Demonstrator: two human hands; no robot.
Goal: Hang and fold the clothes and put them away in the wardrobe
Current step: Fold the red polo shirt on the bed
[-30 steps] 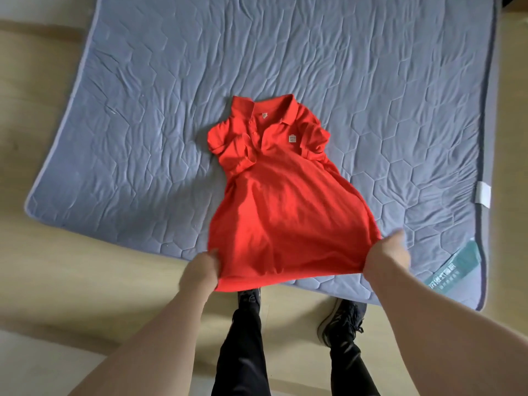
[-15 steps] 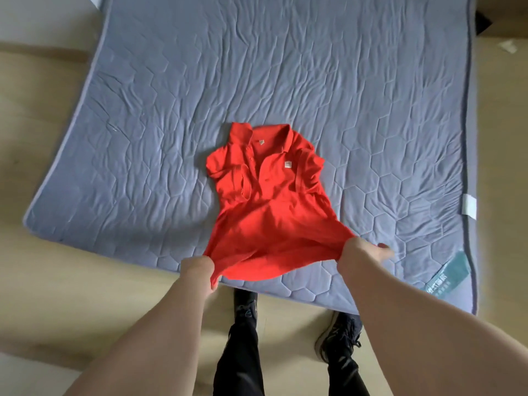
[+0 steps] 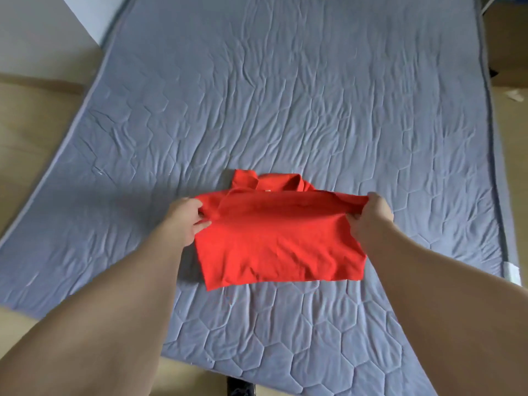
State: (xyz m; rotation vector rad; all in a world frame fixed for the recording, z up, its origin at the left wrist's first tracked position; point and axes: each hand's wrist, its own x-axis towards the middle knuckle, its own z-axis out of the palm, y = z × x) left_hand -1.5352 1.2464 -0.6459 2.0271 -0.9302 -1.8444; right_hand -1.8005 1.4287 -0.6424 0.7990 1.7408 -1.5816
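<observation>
A red polo shirt [image 3: 277,241] lies on the grey quilted mattress [image 3: 285,95], folded with its lower half brought up over the chest. Only the collar shows beyond the fold. My left hand [image 3: 187,217] pinches the left corner of the hem. At the right corner, my right hand [image 3: 370,215] grips the hem. Both hands hold the hem stretched just below the collar, a little above the shirt.
The mattress lies on a light wooden floor [image 3: 34,132]. A white wall or panel [image 3: 43,38] stands at the far left. A dark shoe [image 3: 240,387] shows at the near mattress edge. A white tag [image 3: 511,271] sticks out on the right edge.
Both hands have carried the shirt's bottom hem away from me and up over the chest toward the collar, doubling the shirt. The view has moved closer over the mattress.
</observation>
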